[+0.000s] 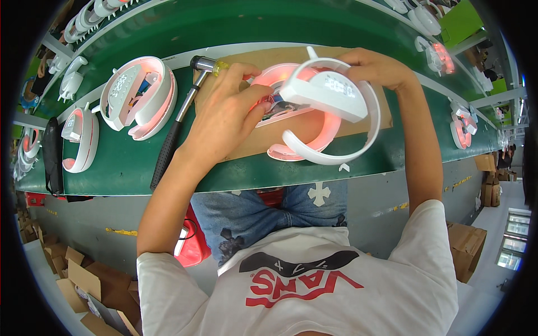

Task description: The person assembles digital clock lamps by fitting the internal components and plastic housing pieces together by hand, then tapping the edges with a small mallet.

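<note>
Ring-shaped white lamp clock [330,106] held over a cardboard sheet [246,145] on the green table [129,162]: the right hand [375,67] closes its fingers on the upper rim, while the left hand [224,109] pinches at the glowing pink inner part. The thin plastic shell looks light, stiff and easily cracked, so the rim seems the safest hold. A hammer [179,117] lies just left.

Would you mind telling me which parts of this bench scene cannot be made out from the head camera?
- Left hand fingertips: tucked behind the white ring lamp, so their grip is hidden.
- Right hand: its palm side is hidden behind the lamp's rim.
- Lamp display digits: too blurred to tell.
- Hammer: the left hand covers part of its head.
- Lamps at the far edges: bent and cut off by the fisheye rim.
</note>
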Action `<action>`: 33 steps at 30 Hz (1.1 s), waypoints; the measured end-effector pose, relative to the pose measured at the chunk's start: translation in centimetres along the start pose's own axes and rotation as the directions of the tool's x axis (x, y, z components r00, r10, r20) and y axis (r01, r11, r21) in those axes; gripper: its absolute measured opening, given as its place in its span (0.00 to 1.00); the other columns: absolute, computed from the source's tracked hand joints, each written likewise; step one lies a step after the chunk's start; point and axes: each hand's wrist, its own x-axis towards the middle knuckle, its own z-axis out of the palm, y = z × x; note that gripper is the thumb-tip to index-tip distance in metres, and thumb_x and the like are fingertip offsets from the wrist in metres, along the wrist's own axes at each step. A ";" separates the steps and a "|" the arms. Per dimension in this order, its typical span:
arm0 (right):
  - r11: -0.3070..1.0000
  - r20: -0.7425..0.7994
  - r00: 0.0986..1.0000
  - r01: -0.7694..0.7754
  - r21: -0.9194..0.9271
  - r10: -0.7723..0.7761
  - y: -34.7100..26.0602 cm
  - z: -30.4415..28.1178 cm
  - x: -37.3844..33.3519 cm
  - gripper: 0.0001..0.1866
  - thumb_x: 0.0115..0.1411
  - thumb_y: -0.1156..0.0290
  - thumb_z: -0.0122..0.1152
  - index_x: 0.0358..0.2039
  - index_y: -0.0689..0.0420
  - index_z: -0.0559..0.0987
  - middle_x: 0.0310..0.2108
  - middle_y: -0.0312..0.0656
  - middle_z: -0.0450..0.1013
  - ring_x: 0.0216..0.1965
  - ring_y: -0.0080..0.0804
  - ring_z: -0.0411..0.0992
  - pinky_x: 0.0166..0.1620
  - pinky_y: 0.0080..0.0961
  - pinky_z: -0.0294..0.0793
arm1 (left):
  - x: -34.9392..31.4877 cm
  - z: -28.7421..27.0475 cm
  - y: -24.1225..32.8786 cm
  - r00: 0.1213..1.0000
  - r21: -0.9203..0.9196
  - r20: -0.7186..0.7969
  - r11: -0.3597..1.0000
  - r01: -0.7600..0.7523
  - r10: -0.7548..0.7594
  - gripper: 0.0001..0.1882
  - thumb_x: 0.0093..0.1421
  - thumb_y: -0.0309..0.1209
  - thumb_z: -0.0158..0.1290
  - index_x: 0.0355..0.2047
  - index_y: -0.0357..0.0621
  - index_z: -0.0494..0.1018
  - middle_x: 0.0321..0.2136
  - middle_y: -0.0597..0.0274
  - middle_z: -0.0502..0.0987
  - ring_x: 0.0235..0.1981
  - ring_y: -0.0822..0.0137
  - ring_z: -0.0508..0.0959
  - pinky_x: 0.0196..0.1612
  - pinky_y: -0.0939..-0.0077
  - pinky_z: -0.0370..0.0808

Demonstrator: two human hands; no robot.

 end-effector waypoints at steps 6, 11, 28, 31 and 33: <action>1.000 -0.014 1.000 -0.020 -0.010 0.020 -1.4 1.0 1.1 0.23 0.57 0.62 0.58 0.50 0.63 0.77 0.44 0.39 0.76 0.40 0.24 0.72 0.45 0.23 0.71 | 0.2 0.5 -0.8 0.986 -0.277 0.095 0.948 0.158 -0.136 0.11 0.58 0.29 0.59 0.40 0.39 0.79 0.53 0.49 0.69 0.50 0.52 0.73 0.51 0.61 0.72; 0.932 -0.353 0.928 0.225 0.284 -0.117 -1.4 2.7 1.6 0.16 0.55 0.70 0.63 0.44 0.59 0.78 0.34 0.37 0.77 0.33 0.20 0.72 0.37 0.19 0.72 | -0.1 0.7 -0.4 0.995 -0.269 0.103 0.962 0.042 -0.014 0.13 0.55 0.32 0.63 0.38 0.37 0.79 0.56 0.47 0.67 0.53 0.49 0.72 0.55 0.59 0.70; 0.873 -0.566 0.824 0.278 0.401 -0.002 1.8 5.4 1.3 0.08 0.55 0.73 0.66 0.36 0.61 0.83 0.30 0.36 0.80 0.30 0.19 0.76 0.34 0.16 0.75 | -2.0 1.7 2.8 0.990 0.305 -0.064 0.947 -0.103 0.128 0.19 0.44 0.29 0.68 0.38 0.39 0.80 0.56 0.50 0.70 0.62 0.44 0.66 0.61 0.43 0.66; 0.874 -0.538 0.839 0.316 0.370 -0.076 1.1 5.4 0.9 0.09 0.55 0.73 0.66 0.36 0.61 0.83 0.29 0.36 0.80 0.30 0.19 0.76 0.34 0.16 0.75 | -1.3 1.1 2.4 0.988 0.232 0.044 0.960 -0.157 0.151 0.16 0.46 0.27 0.66 0.38 0.40 0.81 0.57 0.50 0.70 0.64 0.43 0.63 0.63 0.43 0.64; 0.905 -0.501 0.865 0.233 0.355 -0.027 0.5 5.5 0.6 0.08 0.59 0.73 0.64 0.38 0.62 0.80 0.32 0.37 0.78 0.33 0.19 0.75 0.37 0.17 0.74 | -0.8 0.8 2.0 0.984 0.160 0.107 0.975 -0.156 0.140 0.15 0.47 0.26 0.66 0.38 0.41 0.83 0.58 0.49 0.69 0.66 0.42 0.61 0.64 0.46 0.63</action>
